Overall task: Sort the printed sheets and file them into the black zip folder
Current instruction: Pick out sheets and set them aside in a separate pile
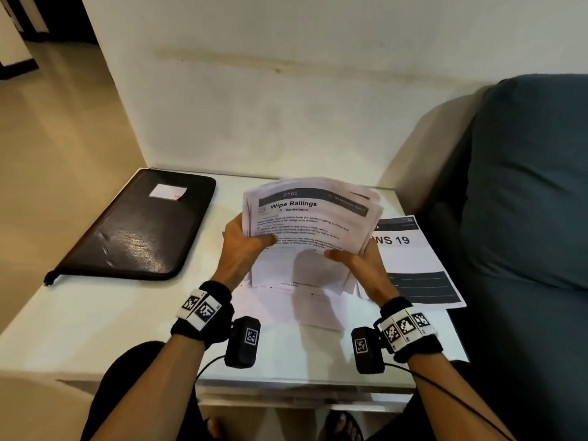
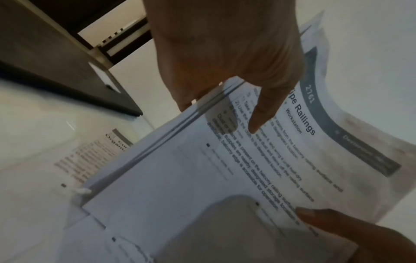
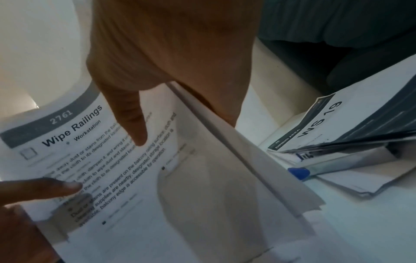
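Both forearms are extended forward over the near edge of the white table (image 1: 95, 316), each wrist fitted with a black band carrying coded markers. The left hand (image 1: 242, 246) is closed on the left edge of a thick stack of white printed sheets (image 1: 310, 214), its thumb laid across the top page and its fingers hidden behind. The right hand (image 1: 356, 261) is closed on the stack's right edge in the same manner, thumb on the front. The stack is held raised and tilted toward the person, above the table; its top page is headed "Wipe Railings". More loose printed sheets (image 1: 299, 300) lie flat on the table beneath the hands. A sheet marked "WS 19" (image 1: 410, 249) lies to the right, beside a dark teal sofa cushion (image 1: 525, 186). The black zip folder (image 1: 140, 227), closed and lying flat, is located at the far left of the table, well apart from the hands.
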